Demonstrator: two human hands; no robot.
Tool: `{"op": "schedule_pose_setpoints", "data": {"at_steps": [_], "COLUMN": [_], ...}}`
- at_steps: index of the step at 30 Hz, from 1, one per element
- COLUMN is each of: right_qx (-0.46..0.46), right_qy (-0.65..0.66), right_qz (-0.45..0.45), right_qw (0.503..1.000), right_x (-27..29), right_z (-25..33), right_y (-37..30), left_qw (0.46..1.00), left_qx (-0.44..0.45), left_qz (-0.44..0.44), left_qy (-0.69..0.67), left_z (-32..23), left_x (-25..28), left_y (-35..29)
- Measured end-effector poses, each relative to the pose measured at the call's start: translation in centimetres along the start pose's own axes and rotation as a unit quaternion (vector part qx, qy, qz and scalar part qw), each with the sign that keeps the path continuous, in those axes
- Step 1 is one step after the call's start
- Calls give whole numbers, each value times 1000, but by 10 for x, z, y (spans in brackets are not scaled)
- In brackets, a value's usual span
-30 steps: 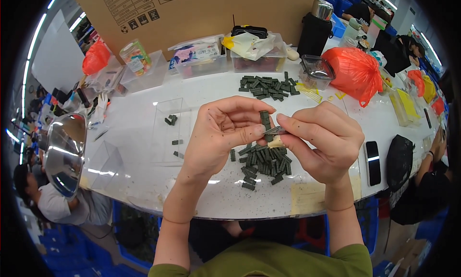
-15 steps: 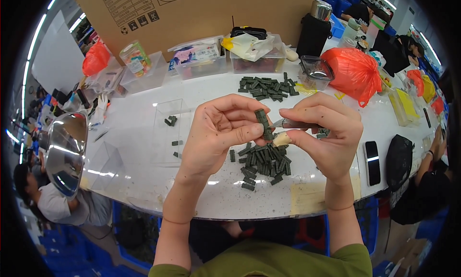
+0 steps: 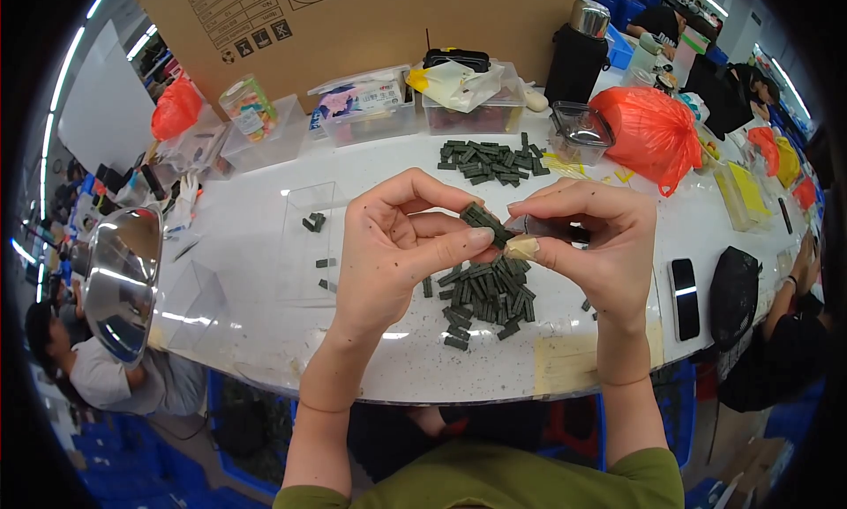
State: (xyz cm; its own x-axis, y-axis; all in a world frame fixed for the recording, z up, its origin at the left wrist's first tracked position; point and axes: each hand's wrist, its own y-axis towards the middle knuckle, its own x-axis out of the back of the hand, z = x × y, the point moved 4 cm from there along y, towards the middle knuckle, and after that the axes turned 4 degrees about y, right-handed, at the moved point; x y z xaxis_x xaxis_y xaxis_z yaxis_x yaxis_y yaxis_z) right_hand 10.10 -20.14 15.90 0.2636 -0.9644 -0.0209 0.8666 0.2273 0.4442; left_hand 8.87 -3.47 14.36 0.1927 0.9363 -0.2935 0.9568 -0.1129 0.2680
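Note:
My left hand (image 3: 379,253) pinches a small dark green ridged block (image 3: 487,224) between thumb and fingers, tilted toward the right. My right hand (image 3: 604,244) is closed round a small knife (image 3: 551,229), its metal blade against the block's right end. Beige tape (image 3: 521,247) wraps my right thumb tip, which sits close to the block. Below the hands lies a loose pile of similar green blocks (image 3: 485,295). A second pile (image 3: 490,161) lies farther back. A clear shallow box (image 3: 333,211) at left has a few of these pieces in and around it.
Clear bins (image 3: 371,123) stand along a large cardboard sheet (image 3: 371,33). A red plastic bag (image 3: 648,134), a lidded clear container (image 3: 580,134) and a black bottle (image 3: 575,63) stand at back right. A phone (image 3: 684,299) lies right; a metal bowl (image 3: 123,280) is left.
The green block has tipped over from nearly upright to a slant. My left hand has shifted slightly left, and my right thumb has come in closer to the block with the knife.

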Motion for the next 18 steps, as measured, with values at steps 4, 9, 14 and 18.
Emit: {"op": "schedule_pose_setpoints", "data": {"at_steps": [4, 9, 14, 18], "right_qx": [33, 145, 190, 200], "right_qy": [-18, -92, -165, -186], "right_qz": [8, 26, -18, -8], "right_qw": [999, 985, 968, 962], "right_x": [1, 1, 0, -4], "right_z": [1, 7, 19, 21], "right_y": [1, 1, 0, -2], "left_qw": [998, 961, 971, 985], "left_qx": [39, 183, 136, 120], "left_qz": [35, 148, 139, 75], "left_qy": [-34, -143, -142, -103], "left_z": [-1, 5, 13, 18], "left_x": [2, 3, 2, 4], "left_y": [4, 7, 8, 6]}}
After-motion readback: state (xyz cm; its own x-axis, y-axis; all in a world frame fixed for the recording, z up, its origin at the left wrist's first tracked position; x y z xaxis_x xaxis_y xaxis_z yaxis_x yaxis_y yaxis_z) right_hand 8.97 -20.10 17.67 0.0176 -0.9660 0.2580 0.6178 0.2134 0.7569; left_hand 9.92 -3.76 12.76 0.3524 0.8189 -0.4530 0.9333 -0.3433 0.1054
